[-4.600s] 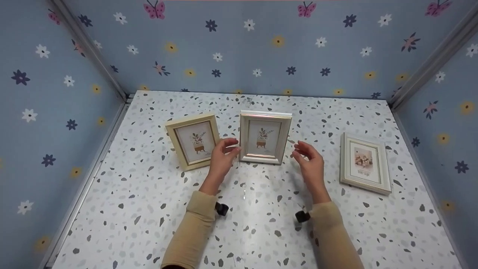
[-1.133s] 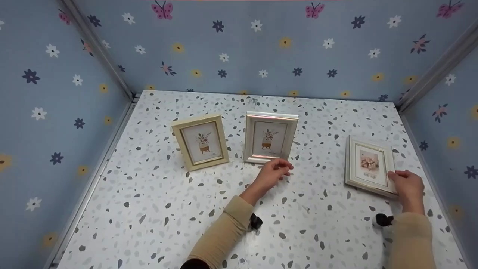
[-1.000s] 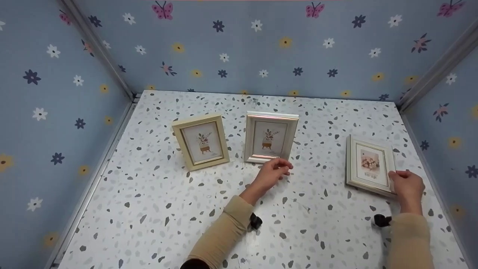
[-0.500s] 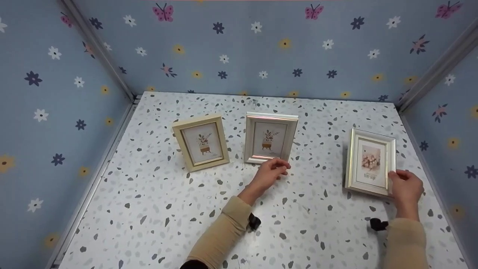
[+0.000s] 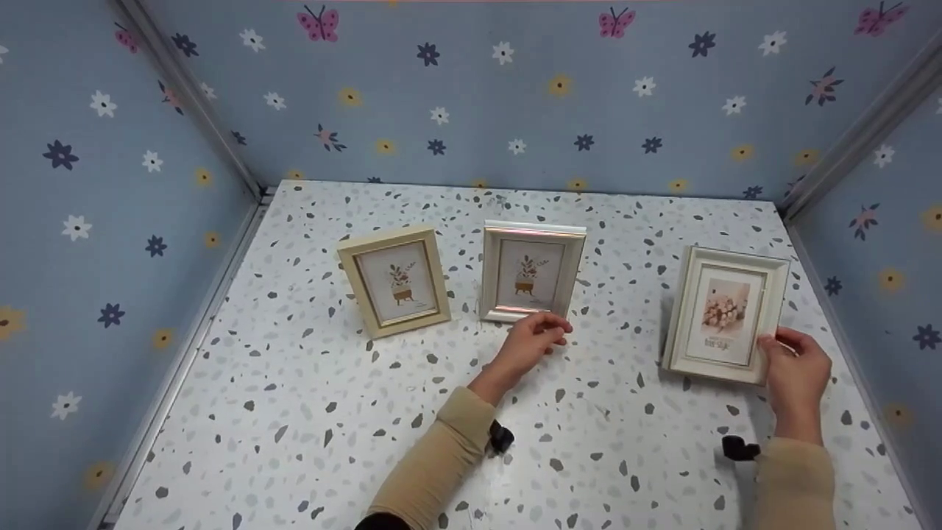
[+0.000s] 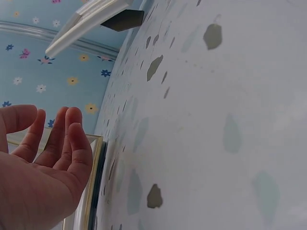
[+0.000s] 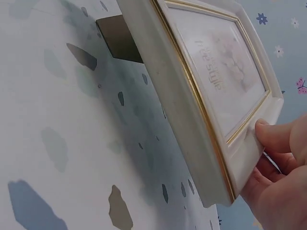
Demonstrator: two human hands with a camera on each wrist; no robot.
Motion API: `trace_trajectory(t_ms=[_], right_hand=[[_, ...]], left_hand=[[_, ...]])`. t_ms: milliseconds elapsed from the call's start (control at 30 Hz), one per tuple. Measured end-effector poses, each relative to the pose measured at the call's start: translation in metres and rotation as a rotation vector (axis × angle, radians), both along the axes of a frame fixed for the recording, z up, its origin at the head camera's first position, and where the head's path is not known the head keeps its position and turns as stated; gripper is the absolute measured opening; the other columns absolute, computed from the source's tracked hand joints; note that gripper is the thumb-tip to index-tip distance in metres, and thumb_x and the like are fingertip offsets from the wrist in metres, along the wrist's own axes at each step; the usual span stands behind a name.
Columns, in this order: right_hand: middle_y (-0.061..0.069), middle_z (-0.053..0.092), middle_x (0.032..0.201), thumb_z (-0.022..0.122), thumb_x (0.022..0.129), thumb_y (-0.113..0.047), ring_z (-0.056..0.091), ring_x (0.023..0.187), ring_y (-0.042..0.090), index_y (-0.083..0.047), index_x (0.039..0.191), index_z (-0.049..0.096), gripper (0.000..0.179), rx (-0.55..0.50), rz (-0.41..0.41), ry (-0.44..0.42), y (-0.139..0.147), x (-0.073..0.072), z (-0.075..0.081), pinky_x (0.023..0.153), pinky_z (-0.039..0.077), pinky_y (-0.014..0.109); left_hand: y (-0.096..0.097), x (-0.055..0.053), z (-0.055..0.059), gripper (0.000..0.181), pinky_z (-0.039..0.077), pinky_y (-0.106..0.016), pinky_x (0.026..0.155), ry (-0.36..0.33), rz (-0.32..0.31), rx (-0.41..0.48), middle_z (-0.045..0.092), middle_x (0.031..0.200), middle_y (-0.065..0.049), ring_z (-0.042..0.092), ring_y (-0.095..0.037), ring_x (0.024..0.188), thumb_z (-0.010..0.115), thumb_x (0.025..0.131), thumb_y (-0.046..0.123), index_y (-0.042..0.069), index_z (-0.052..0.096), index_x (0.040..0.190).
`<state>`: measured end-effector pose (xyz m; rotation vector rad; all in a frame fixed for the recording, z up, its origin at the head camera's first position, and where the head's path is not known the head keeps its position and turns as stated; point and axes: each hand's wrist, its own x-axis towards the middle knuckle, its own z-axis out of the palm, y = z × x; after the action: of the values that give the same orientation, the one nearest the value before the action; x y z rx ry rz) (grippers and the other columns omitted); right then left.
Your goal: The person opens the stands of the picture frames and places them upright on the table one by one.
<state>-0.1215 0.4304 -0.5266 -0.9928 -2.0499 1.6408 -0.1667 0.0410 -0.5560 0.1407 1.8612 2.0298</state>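
Note:
My right hand (image 5: 798,375) holds a white picture frame (image 5: 725,313) by its right side, thumb on the front and fingers behind. This frame leans back, picture facing me; in the right wrist view its edge is close over the tabletop and a dark stand leg (image 7: 120,40) sticks out behind. My left hand (image 5: 524,346) has loosely bent fingers with nothing between them, just in front of a silvery-white picture frame (image 5: 531,272) standing in the middle. Farther left stands a cream-gold picture frame (image 5: 397,283), turned slightly. Both standing frames show a potted plant print.
The speckled white tabletop (image 5: 294,412) is bounded by blue flowered panels (image 5: 471,96) at the back and both sides. A small black wrist camera (image 5: 502,438) sits on the left sleeve, another black camera (image 5: 739,447) on the right.
Both hands were beside the middle frame. My right hand has since gone to the right-hand frame and raised it from lying flat to leaning upright. My left hand moved right, then stayed.

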Motion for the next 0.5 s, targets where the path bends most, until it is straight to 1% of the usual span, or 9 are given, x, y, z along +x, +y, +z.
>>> trace_trajectory(t_ms=[67,100,167,233,300,367,500], right_hand=[[-0.006,0.058,0.099,0.069,0.091,-0.001,0.061,0.085,0.001,-0.010,0.111,0.066,0.022,-0.065,-0.008,0.059,-0.003,0.001,0.001,0.067,0.049,0.009],[-0.006,0.057,0.100,0.068,0.092,0.000,0.061,0.087,0.002,-0.008,0.118,0.065,0.027,-0.074,-0.005,0.076,-0.004,0.001,0.001,0.067,0.049,0.009],[-0.005,0.055,0.104,0.065,0.093,0.002,0.061,0.094,0.005,-0.004,0.131,0.060,0.038,-0.102,0.006,0.108,-0.007,0.002,0.001,0.069,0.049,0.009],[-0.004,0.053,0.108,0.062,0.095,0.002,0.060,0.104,0.008,-0.002,0.141,0.052,0.047,-0.121,0.022,0.127,-0.009,0.003,0.002,0.072,0.049,0.009],[-0.004,0.051,0.111,0.058,0.097,0.002,0.058,0.115,0.012,0.000,0.146,0.045,0.051,-0.108,0.044,0.132,-0.011,0.005,0.002,0.076,0.048,0.009],[-0.004,0.050,0.113,0.055,0.099,0.002,0.054,0.123,0.014,0.000,0.148,0.043,0.050,-0.117,0.049,0.140,-0.013,0.006,0.002,0.078,0.048,0.009],[-0.003,0.049,0.116,0.053,0.100,0.001,0.051,0.127,0.018,-0.001,0.147,0.044,0.048,-0.139,0.029,0.157,-0.015,0.008,0.004,0.079,0.048,0.009]], left_hand=[[0.000,0.000,0.000,0.014,0.053,-0.044,0.086,-0.001,-0.001,0.004,0.068,0.106,-0.005,0.066,-0.015,0.091,0.059,0.100,0.007,0.005,0.067,0.110],[-0.001,0.000,0.001,0.014,0.053,-0.044,0.087,-0.001,-0.003,0.004,0.068,0.107,-0.005,0.066,-0.015,0.092,0.058,0.100,0.007,0.006,0.067,0.110],[-0.001,0.000,0.001,0.014,0.053,-0.044,0.086,0.006,-0.005,0.000,0.068,0.107,-0.006,0.066,-0.015,0.092,0.058,0.100,0.006,0.005,0.067,0.110],[-0.001,-0.001,0.001,0.014,0.053,-0.044,0.086,0.004,-0.003,0.002,0.068,0.107,-0.006,0.066,-0.015,0.092,0.058,0.099,0.006,0.005,0.068,0.109],[-0.001,-0.001,0.000,0.013,0.053,-0.044,0.087,0.001,-0.003,0.001,0.068,0.107,-0.006,0.066,-0.015,0.092,0.059,0.099,0.007,0.006,0.068,0.109],[-0.001,-0.001,0.000,0.013,0.053,-0.044,0.087,-0.004,-0.002,0.003,0.068,0.107,-0.005,0.066,-0.015,0.092,0.059,0.099,0.006,0.006,0.068,0.108],[-0.001,-0.001,0.000,0.013,0.053,-0.044,0.088,-0.005,0.001,0.003,0.069,0.106,-0.003,0.066,-0.015,0.092,0.060,0.098,0.006,0.006,0.068,0.108]])
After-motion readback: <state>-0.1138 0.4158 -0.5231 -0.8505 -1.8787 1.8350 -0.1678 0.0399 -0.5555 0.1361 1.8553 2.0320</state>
